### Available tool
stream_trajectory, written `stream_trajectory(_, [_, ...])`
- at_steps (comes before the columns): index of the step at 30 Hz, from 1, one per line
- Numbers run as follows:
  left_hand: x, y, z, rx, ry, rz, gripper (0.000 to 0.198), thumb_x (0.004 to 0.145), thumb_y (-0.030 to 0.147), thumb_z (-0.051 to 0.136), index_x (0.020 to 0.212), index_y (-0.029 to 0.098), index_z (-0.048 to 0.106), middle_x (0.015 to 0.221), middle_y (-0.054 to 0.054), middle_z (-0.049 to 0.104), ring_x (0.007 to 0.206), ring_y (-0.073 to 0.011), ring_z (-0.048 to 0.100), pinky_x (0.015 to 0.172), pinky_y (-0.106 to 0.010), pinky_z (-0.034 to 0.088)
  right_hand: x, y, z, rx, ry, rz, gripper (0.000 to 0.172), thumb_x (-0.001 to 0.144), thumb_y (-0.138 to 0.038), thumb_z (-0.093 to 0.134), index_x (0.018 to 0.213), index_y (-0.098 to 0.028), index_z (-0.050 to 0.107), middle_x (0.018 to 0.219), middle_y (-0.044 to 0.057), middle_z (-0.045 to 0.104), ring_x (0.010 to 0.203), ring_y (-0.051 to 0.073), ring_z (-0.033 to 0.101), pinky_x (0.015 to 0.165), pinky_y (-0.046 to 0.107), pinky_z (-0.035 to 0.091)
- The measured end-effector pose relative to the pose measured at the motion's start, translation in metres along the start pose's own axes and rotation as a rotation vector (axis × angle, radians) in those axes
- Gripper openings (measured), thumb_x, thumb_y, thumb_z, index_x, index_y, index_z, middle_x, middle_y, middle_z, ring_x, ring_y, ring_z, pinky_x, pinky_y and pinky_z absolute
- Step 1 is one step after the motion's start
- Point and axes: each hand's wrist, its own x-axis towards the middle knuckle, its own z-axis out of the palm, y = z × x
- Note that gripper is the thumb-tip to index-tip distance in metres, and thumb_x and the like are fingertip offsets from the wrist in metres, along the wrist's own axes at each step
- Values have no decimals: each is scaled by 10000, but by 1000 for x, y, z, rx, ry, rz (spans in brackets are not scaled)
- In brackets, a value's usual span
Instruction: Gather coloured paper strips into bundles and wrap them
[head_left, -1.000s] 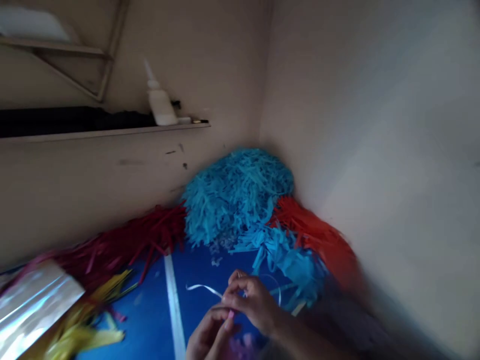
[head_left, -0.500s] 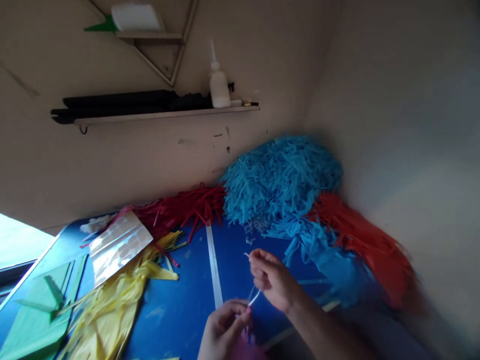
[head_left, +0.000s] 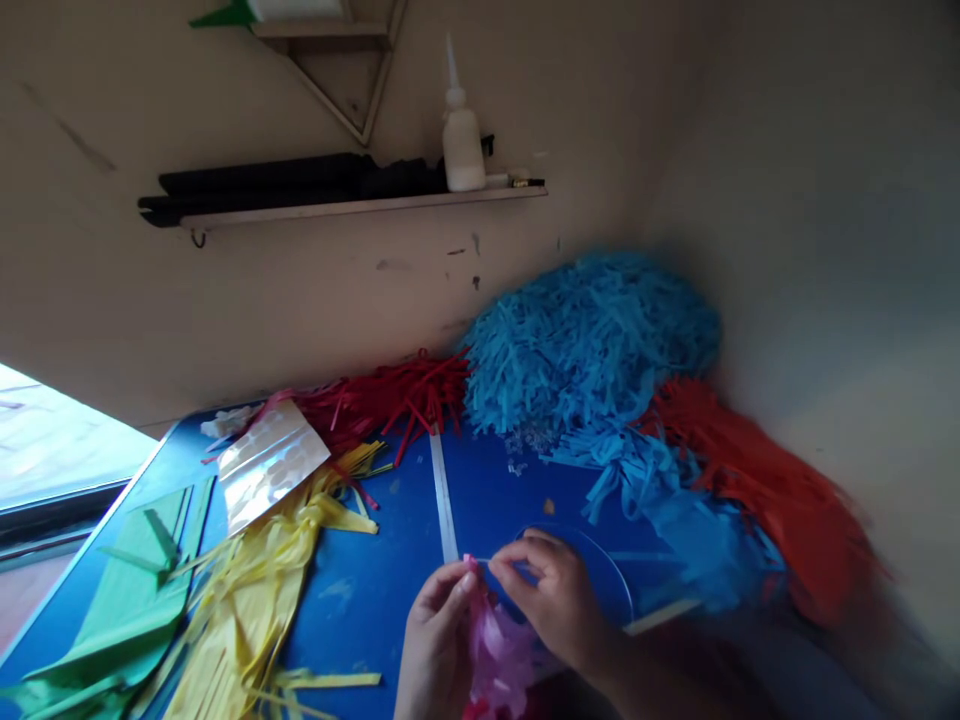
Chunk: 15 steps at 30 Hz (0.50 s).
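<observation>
Near the front of the blue table, my left hand [head_left: 441, 630] pinches the top of a pink paper tassel [head_left: 499, 640], whose strips hang below the fingers. Just to its right, my right hand [head_left: 551, 590] is closed with thumb and forefinger on a thin white string [head_left: 483, 562]. A short length of the string runs between the two hands at the tassel's top. The rest appears to loop out behind my right hand over the table. Some red strips show under the pink ones at the bottom edge.
On the blue table [head_left: 360, 590] lie green paper [head_left: 135, 590], yellow fringed paper [head_left: 255, 590], a shiny silver sheet [head_left: 274, 465], red strips [head_left: 397, 395], a big blue fringe pile [head_left: 585, 340] and orange-red fringe [head_left: 765, 480]. A wall shelf [head_left: 360, 208] holds a white bottle [head_left: 463, 150].
My right hand has come down beside my left, drawing the string short between them, and a string loop now shows behind it. The pink tassel is more in view. The camera has shifted slightly.
</observation>
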Motion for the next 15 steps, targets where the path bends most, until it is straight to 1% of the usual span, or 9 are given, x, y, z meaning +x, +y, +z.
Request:
stream_trajectory(4, [-3,-1,1,61,11,17,398,451,315,935,747,155,722,690,-22,732,604,-136,666,550,-194,508,-1,-1,1,-14,-25,-25,195,892,-320,620,727,-256,701,639,0,638,593,152,602,575,257,434])
stream_trajectory(6, [-5,-2,2,90,13,30,411,446,325,934,742,149,711,678,-17,720,579,-128,650,529,-191,493,0,-2,1,-4,-37,-19,229,908,-340,604,715,-250,690,640,2,629,594,152,593,581,261,433])
stream_trajectory(8, [-6,-2,2,111,8,57,424,450,339,937,745,153,695,690,-13,717,581,-116,640,534,-181,489,0,-2,-1,2,-74,3,189,895,-367,620,766,-242,682,675,10,633,622,162,594,587,264,437])
stream_trajectory(9, [-7,-2,2,131,3,93,423,462,346,935,745,158,683,699,-10,715,596,-113,641,556,-178,497,-1,-1,-3,7,-110,18,148,875,-377,643,841,-238,678,712,15,642,649,170,601,600,265,447])
stream_trajectory(10, [-7,-2,0,164,-3,144,419,478,352,931,746,165,668,707,-9,714,622,-116,650,587,-180,509,-1,-1,-5,22,-159,34,172,855,-380,663,944,-234,663,764,21,655,685,178,612,620,267,461])
stream_trajectory(12, [-7,-2,-4,266,-4,278,413,513,367,915,754,185,634,718,-11,709,682,-140,676,642,-196,533,-3,-2,-6,70,-260,57,327,849,-363,667,1135,-224,591,867,35,670,762,187,631,682,273,488])
stream_trajectory(13, [-7,-4,-6,336,5,343,411,525,373,907,758,195,619,718,-13,706,702,-155,687,650,-206,540,-5,-2,-5,92,-296,57,320,869,-341,642,1158,-223,573,890,37,669,785,185,635,706,275,492])
stream_trajectory(14, [-8,-5,-8,413,23,405,407,535,378,898,763,205,609,719,-15,704,715,-170,695,646,-214,545,-6,-3,-2,107,-316,43,239,900,-310,599,1123,-225,588,893,38,666,795,181,634,719,276,490])
stream_trajectory(15, [-8,-8,-10,495,39,456,396,547,383,887,768,213,605,723,-20,705,717,-181,700,634,-221,548,-7,-4,1,107,-312,15,143,924,-281,559,1044,-228,618,880,38,662,797,178,631,727,281,486])
